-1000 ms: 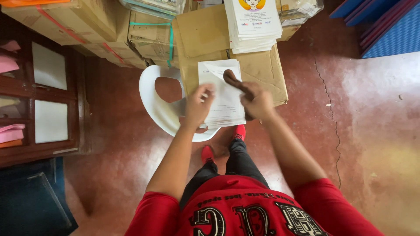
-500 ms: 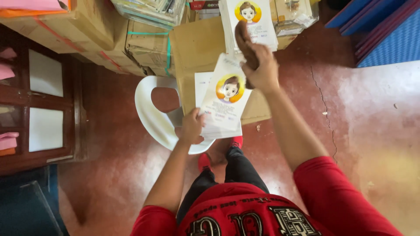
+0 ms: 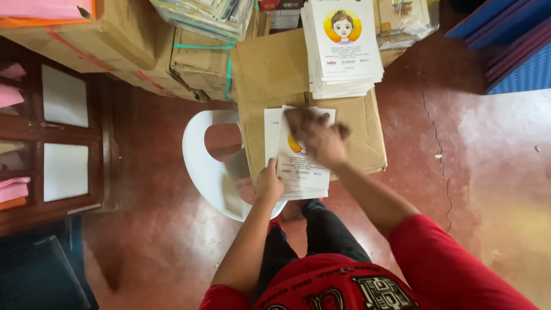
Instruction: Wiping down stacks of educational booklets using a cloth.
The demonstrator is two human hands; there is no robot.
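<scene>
Two hands (image 3: 270,185) (image 3: 318,138) on one booklet stack (image 3: 301,172)

This looks like a storeroom or the back room of an office. Taped cardboard boxes (image 3: 97,40) are stacked against a dark wooden cabinet (image 3: 57,132) with glass doors, and bundles of wrapped papers (image 3: 201,14) lie on top of them. A tall stack of identical printed booklets (image 3: 343,49) sits on a flattened cardboard sheet (image 3: 275,74) laid over a white plastic chair (image 3: 206,166) (serving as a makeshift table), all on a worn, cracked red cement floor (image 3: 476,172).
</scene>
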